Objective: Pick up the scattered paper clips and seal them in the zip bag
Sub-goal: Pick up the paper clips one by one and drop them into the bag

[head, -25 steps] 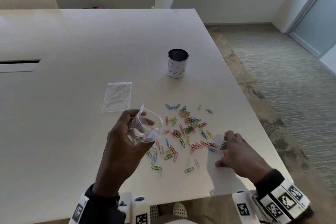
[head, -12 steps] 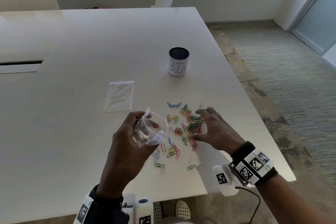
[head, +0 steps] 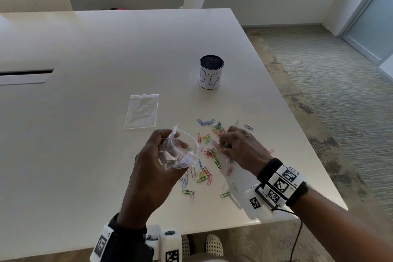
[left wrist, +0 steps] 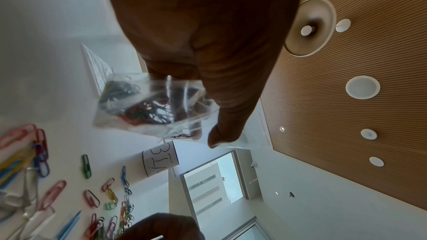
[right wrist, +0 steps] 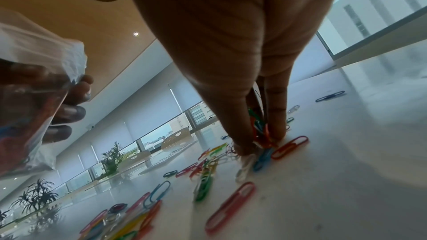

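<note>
Right hand (head: 242,151): shifted from clip pile's upper edge toward pile centre; fingers (right wrist: 276,121) now pinch clump of paper clips (head: 209,156) on table (head: 85,155).
Left hand (head: 153,174): grips open zip bag (head: 180,152) at frame centre, some clips inside, raised off table.
Spare bag (head: 142,111): flat, upper left of pile.
Bin cup (head: 211,72): above pile.
Bare tabletop at frame left; table edge close at lower right.

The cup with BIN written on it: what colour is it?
The cup is dark mesh, wrapped in a white paper label with black handwritten letters. The head view shows it best.
</note>
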Available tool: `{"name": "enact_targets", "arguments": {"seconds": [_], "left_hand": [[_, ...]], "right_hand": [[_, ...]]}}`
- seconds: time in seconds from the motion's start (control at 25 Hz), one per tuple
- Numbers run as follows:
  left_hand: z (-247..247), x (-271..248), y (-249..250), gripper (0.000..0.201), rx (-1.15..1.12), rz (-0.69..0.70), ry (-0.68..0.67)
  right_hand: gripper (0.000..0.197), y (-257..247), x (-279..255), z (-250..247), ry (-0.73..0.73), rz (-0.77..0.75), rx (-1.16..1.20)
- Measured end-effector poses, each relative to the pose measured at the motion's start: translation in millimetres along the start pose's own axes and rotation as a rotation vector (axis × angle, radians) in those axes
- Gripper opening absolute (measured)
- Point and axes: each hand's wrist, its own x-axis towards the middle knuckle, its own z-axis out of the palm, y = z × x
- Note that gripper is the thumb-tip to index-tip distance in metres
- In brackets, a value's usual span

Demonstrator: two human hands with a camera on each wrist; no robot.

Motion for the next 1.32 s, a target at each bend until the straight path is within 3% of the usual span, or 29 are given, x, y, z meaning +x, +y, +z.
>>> {"name": "enact_targets", "arguments": {"seconds": [0.12,0.36,0.6,0.76,0.96,1.32], "left_hand": [[1,1,1,0.048,-0.02,-0.008,0.0],[3,3,3,0.047,-0.029,-0.021,0.008],[6,6,1,0.048,-0.029,-0.009,0.009],[9,9,2,0.05,-0.001,0.003,0.0],[13,11,8,0.051,0.028,0.028,0.0],[13,11,15,0.046,0.036,0.02,0.031]], "right_hand": [[0.009,3,5,0,0.049,-0.017,0.03],[0.018,7,10,-13,0.114,0.043,0.211],[0.014,-6,-3,-52,0.106,0.178,0.833],[0.016,-46,-19,-90,0.045,0.057,1.071],[0.014,-91,-29,-110,0.029,-0.103,0.864],[0.01,-118,-18,-99,0.041,-0.256,0.445]]}}
